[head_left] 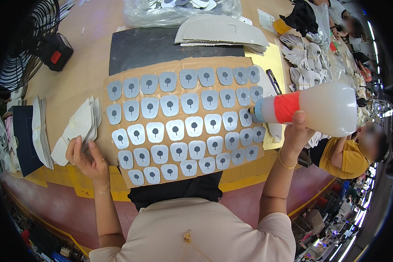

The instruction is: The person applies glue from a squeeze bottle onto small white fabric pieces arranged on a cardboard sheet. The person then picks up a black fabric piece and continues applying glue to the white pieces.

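A black wire-guard fan (24, 48) stands at ten o'clock. A clear plastic bag of cut pieces (174, 11) lies at twelve, a dark rubber mat (153, 48) beneath it. A seated co-worker in a yellow shirt (347, 159) is at three.

Thirty-nine small grey patches (175, 129), each marked with a dark spot, are counted on one brown cardboard sheet (118, 73), laid out in five rows. One squeeze bottle (318, 108) with a red band is seen, and one fan (28, 41) at the table's left.
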`<state>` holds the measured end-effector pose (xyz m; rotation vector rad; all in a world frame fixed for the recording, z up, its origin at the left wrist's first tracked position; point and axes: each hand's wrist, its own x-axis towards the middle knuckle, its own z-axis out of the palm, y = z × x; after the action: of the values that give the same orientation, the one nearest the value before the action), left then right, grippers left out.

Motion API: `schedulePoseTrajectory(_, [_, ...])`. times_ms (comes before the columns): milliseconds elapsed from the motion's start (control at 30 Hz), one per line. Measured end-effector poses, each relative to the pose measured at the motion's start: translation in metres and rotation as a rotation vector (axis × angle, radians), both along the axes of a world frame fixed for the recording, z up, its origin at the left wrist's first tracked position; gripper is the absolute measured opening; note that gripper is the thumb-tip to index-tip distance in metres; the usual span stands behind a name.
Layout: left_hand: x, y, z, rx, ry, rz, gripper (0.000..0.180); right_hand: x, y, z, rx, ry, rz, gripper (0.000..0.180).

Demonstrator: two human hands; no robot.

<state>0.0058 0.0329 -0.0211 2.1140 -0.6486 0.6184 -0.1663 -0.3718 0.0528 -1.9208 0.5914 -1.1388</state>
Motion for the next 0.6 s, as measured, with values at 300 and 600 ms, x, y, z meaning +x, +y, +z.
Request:
schedulePoseTrajectory(300, [0.0,0.0,0.0,0.026,0.0,0.005,0.04,0.006,0.011,-0.002,-0.1,0.14,0.013,0.061])
schedulePoseTrajectory(600, [0.0,-0.004,0.004,0.038,-0.023,0.001,0.04,0.012,0.0,0.051,0.393,-0.611,-0.028,0.074])
